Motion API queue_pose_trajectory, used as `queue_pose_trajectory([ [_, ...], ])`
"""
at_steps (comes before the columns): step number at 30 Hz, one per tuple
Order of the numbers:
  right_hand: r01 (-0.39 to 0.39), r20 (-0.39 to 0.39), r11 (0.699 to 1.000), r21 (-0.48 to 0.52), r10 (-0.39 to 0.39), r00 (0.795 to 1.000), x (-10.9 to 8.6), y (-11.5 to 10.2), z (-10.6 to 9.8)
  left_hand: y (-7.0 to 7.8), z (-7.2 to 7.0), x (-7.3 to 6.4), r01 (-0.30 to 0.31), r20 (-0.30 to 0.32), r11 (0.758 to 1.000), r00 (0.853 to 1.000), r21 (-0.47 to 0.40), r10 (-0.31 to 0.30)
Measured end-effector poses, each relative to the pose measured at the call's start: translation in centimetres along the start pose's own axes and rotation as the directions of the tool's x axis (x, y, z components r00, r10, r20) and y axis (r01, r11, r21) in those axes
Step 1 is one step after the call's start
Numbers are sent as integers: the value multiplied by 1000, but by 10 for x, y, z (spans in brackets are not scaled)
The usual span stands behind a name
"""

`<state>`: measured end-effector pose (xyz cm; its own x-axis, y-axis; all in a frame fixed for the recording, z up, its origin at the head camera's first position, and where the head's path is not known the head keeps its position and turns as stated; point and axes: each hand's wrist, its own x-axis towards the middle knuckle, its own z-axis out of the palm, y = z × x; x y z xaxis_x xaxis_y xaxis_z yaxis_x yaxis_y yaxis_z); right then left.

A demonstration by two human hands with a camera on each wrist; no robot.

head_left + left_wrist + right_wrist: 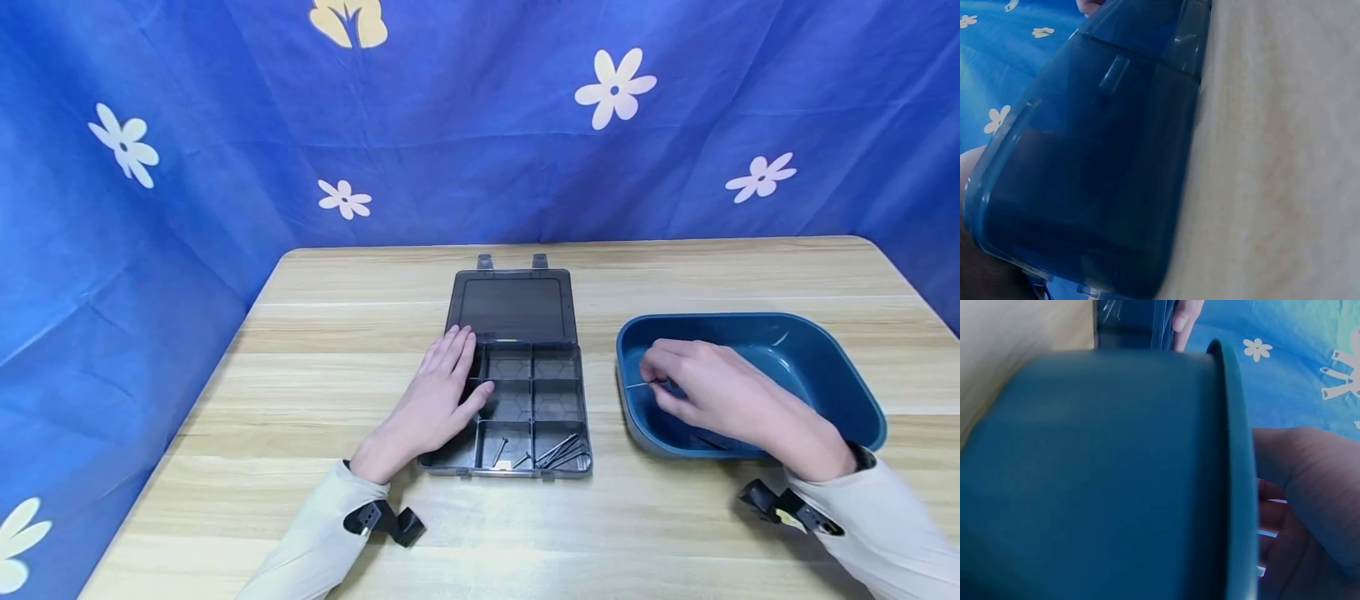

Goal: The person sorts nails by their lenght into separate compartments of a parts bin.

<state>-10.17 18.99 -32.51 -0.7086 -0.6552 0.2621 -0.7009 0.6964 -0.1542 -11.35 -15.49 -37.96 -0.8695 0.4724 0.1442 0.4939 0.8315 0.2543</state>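
Note:
My left hand [438, 387] lies across the left side of a dark translucent compartment box [510, 400], its fingers extended near the hinge and its thumb over a divider. The box's lid [513, 307] is folded back, away from me. Several long nails [564, 452] lie in the front right compartment, and shorter ones [500, 452] in the front middle one. My right hand [708, 387] is over the left part of a blue plastic bin [832, 375], pinching a thin metal nail [636, 385] that points left. In the right wrist view the bin's wall [1097, 475] hides the fingertips.
A dark item [712, 442] lies on the bin's floor near the front wall. Box and bin stand side by side on a wood-grain table [315, 400], with a gap between them. Behind the table hangs a blue cloth [480, 150] with white flowers.

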Motion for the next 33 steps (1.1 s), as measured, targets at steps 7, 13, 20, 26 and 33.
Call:
queue_pose_trajectory([
  [7,90,-28,996,3,-89,996,17,-15,-1,-1,0,0,0,2,1000,1000,9,0],
  [13,195,-35,981,-2,-195,980,30,-29,4,-1,1,0,-1,-1,1000,1000,10,1],
  [20,265,26,964,-11,-264,964,43,-48,15,-1,0,0,0,-1,1000,1000,3,0],
  [26,263,81,965,0,-262,962,53,-66,23,-2,1,-1,5,-7,1000,1000,4,-5],
  [33,319,94,948,-9,-317,944,59,-82,34,-1,1,0,8,7,1000,1000,4,-8],
])
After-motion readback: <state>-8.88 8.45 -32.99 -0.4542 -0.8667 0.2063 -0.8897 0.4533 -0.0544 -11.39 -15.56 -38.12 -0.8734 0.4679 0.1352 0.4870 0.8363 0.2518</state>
